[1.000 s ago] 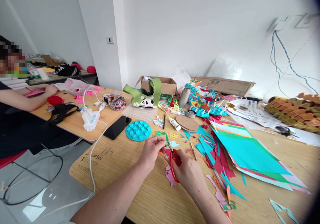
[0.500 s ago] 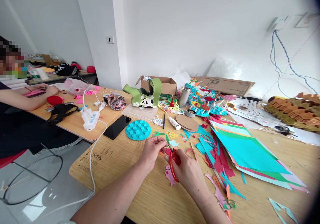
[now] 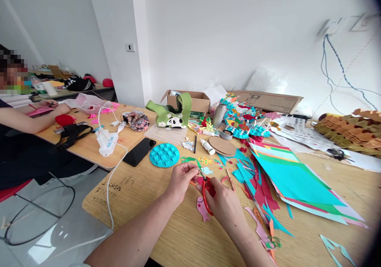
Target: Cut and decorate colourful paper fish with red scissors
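Note:
My right hand grips red-handled scissors, with the blades pointing up and left toward my other hand. The fingers of my left hand pinch a small piece of green paper at the scissor tips; most of it is hidden by the fingers. Below the scissors lies a pink paper fish. Just beyond my hands are a yellow paper fish and a light blue paper fish. A woven blue paper disc lies to the left.
Coloured paper sheets and paper scraps cover the right side. A second pair of scissors, a glue bottle and a cardboard disc lie ahead. A phone and power strip are left, near another person's arm.
My hands and the scissors hold almost the same position, with only a very slight shift at the fingertips. The other person's hands at the far left have moved a little.

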